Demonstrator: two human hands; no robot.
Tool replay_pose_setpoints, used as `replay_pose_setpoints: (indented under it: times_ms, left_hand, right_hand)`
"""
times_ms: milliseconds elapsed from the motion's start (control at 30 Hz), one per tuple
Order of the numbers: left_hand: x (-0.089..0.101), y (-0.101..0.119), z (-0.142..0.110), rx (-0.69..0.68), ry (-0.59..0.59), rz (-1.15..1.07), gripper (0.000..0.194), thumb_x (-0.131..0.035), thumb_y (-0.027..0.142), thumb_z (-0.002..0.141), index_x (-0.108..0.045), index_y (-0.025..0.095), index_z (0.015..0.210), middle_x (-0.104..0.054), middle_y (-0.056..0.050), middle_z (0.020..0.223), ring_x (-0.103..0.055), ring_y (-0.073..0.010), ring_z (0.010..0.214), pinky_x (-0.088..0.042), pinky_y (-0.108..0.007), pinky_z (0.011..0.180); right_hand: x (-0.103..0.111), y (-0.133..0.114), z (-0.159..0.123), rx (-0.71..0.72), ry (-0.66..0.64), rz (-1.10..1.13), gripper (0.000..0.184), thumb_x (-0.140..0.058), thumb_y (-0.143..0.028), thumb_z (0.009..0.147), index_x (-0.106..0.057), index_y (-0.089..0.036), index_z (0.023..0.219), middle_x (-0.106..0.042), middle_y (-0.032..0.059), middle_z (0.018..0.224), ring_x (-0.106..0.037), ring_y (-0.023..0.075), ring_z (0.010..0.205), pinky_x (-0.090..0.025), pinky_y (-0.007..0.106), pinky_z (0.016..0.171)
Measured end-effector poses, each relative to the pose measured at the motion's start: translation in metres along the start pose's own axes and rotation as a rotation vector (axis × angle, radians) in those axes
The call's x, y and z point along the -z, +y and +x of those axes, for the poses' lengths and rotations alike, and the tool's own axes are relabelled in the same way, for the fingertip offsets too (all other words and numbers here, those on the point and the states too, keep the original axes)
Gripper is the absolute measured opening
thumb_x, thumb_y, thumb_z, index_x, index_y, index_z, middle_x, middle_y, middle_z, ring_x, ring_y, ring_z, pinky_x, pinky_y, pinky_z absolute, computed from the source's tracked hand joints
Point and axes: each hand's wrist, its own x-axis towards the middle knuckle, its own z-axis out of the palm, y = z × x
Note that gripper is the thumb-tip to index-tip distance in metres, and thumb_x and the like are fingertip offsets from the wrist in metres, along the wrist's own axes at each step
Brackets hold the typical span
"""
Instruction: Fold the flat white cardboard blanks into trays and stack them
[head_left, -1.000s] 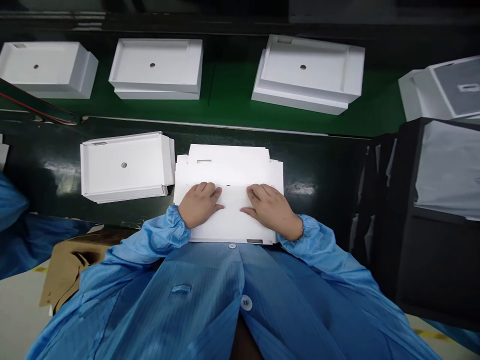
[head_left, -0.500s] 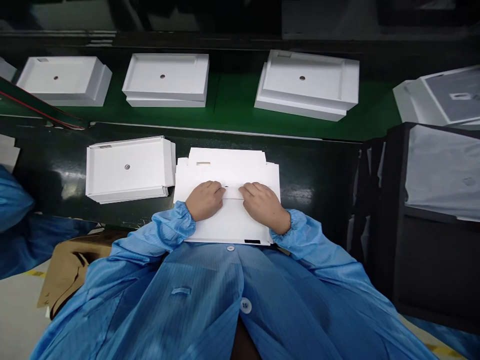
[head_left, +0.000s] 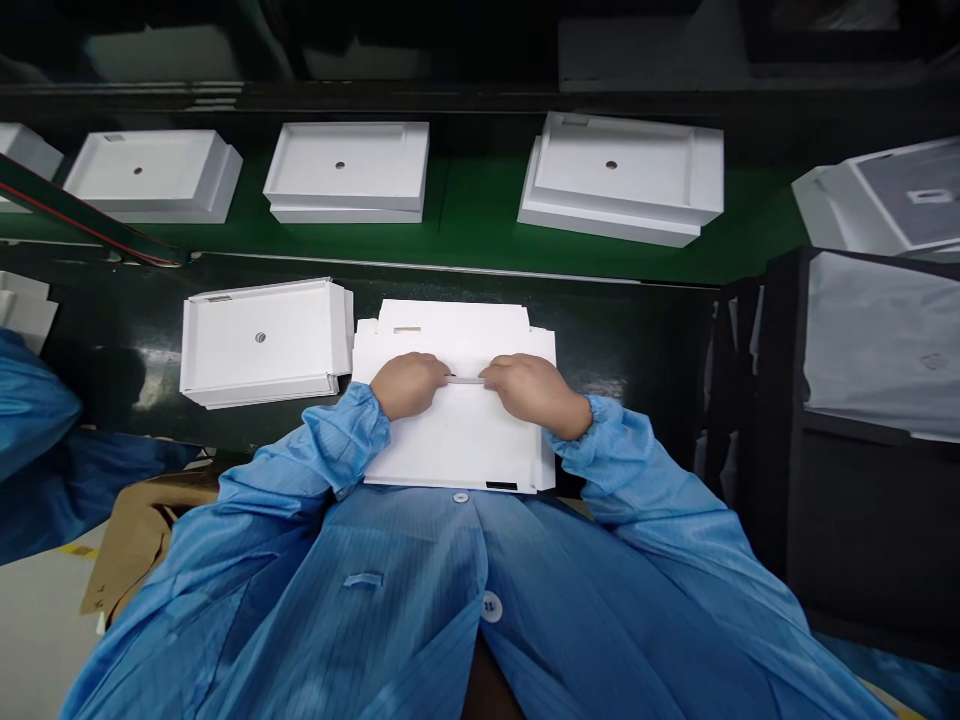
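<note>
In front of my body a flat white cardboard sheet [head_left: 454, 440] with notched edges lies on the dark table. Over its middle, my left hand [head_left: 409, 385] and my right hand [head_left: 536, 390] pinch the two ends of a narrow white cardboard strip [head_left: 465, 380], seen nearly edge-on. I cannot tell whether the strip is a separate piece or a flap of the sheet. A small slot shows near the sheet's far left edge. Just left of the sheet sits a stack of white cardboard trays [head_left: 300, 355], the top one with a round hole.
Across the green conveyor belt [head_left: 480, 220] behind the table stand several white trays [head_left: 345, 165] in stacked groups. A black bin [head_left: 787, 350] with pale, wrapped-looking items stands at the right. At the left edge shows another person's blue sleeve [head_left: 30, 395], above a brown carton [head_left: 135, 530].
Both hands have rolled, and the strip between them has turned from lying flat to nearly edge-on. The whole view has shifted slightly.
</note>
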Motion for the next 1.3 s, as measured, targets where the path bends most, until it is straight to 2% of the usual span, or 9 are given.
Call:
replay_pose_setpoints:
  times_ms: [100,167,367,533,700,867,967,1133,1300]
  left_hand:
    - [0.011,-0.004,0.011,0.128,-0.054,-0.058,0.033,-0.056,0.034,0.096,-0.067,0.024,0.126,-0.074,-0.006,0.115,-0.068,-0.0259,0.103,-0.051,-0.036,0.084]
    - [0.016,-0.004,0.017,0.161,-0.097,-0.055,0.035,-0.059,0.036,0.094,-0.066,0.027,0.127,-0.075,-0.005,0.115,-0.068,-0.0273,0.105,-0.050,-0.035,0.081]
    - [0.013,0.001,0.004,0.005,-0.024,0.075,0.038,-0.049,0.038,0.100,-0.062,0.024,0.133,-0.072,-0.008,0.118,-0.066,-0.0280,0.110,-0.047,-0.039,0.092]
    - [0.020,-0.009,-0.012,-0.098,-0.049,0.032,0.061,-0.055,0.041,0.096,-0.044,0.016,0.151,-0.062,-0.014,0.135,-0.058,-0.0298,0.124,-0.043,-0.041,0.105]
    - [0.027,-0.005,0.004,-0.153,-0.036,-0.066,0.059,-0.060,0.034,0.094,-0.049,0.017,0.149,-0.062,-0.013,0.135,-0.057,-0.0276,0.125,-0.042,-0.039,0.108]
    - [0.009,-0.001,0.010,-0.187,0.075,0.036,0.042,-0.061,0.030,0.094,-0.064,0.020,0.134,-0.063,-0.014,0.127,-0.059,-0.0292,0.118,-0.044,-0.044,0.102]
    - [-0.009,-0.005,0.003,-0.176,0.189,0.076,0.039,-0.056,0.033,0.098,-0.065,0.021,0.133,-0.062,-0.015,0.130,-0.057,-0.0295,0.119,-0.043,-0.045,0.100]
    - [-0.031,-0.006,-0.004,-0.186,0.286,0.112,0.040,-0.043,0.034,0.103,-0.063,0.020,0.135,-0.064,-0.013,0.127,-0.055,-0.0270,0.117,-0.041,-0.044,0.099]
    - [-0.041,-0.008,-0.001,-0.218,0.378,0.105,0.038,-0.050,0.040,0.101,-0.065,0.021,0.131,-0.067,-0.012,0.119,-0.057,-0.0261,0.108,-0.042,-0.043,0.092]
  right_hand:
    - [0.001,0.001,-0.002,-0.046,0.056,0.000,0.038,-0.048,-0.026,0.101,-0.063,-0.025,0.136,-0.075,0.0067,0.108,-0.064,0.0252,0.096,-0.041,0.036,0.076]
    - [0.001,-0.001,-0.005,-0.030,0.078,-0.067,0.042,-0.043,-0.027,0.104,-0.057,-0.025,0.143,-0.074,0.0081,0.102,-0.062,0.0262,0.092,-0.038,0.037,0.074]
    - [-0.004,-0.007,-0.007,0.018,0.188,-0.191,0.049,-0.048,-0.047,0.101,-0.057,-0.017,0.139,-0.065,0.0155,0.112,-0.052,0.0310,0.100,-0.034,0.041,0.083]
    - [-0.015,-0.009,0.000,0.020,0.230,-0.172,0.042,-0.046,-0.041,0.102,-0.059,-0.016,0.134,-0.063,0.0160,0.113,-0.048,0.0314,0.101,-0.033,0.043,0.086]
    - [-0.022,-0.008,-0.003,0.013,0.279,-0.183,0.045,-0.045,-0.041,0.103,-0.057,-0.016,0.138,-0.063,0.0159,0.113,-0.047,0.0314,0.100,-0.032,0.044,0.088]
    - [-0.022,-0.010,0.000,0.017,0.255,-0.180,0.047,-0.044,-0.040,0.103,-0.055,-0.015,0.141,-0.063,0.0164,0.116,-0.047,0.0318,0.103,-0.032,0.044,0.089]
    - [-0.020,-0.013,0.004,0.030,0.221,-0.190,0.049,-0.041,-0.039,0.104,-0.055,-0.011,0.142,-0.064,0.0170,0.114,-0.047,0.0316,0.102,-0.031,0.044,0.087]
    - [-0.021,-0.011,0.005,0.086,0.191,-0.243,0.049,-0.036,-0.037,0.106,-0.056,-0.008,0.142,-0.064,0.0161,0.109,-0.047,0.0304,0.100,-0.030,0.043,0.083]
    - [-0.024,-0.007,0.005,0.117,0.222,-0.252,0.049,-0.037,-0.037,0.107,-0.058,-0.007,0.138,-0.065,0.0153,0.105,-0.048,0.0291,0.098,-0.029,0.042,0.082]
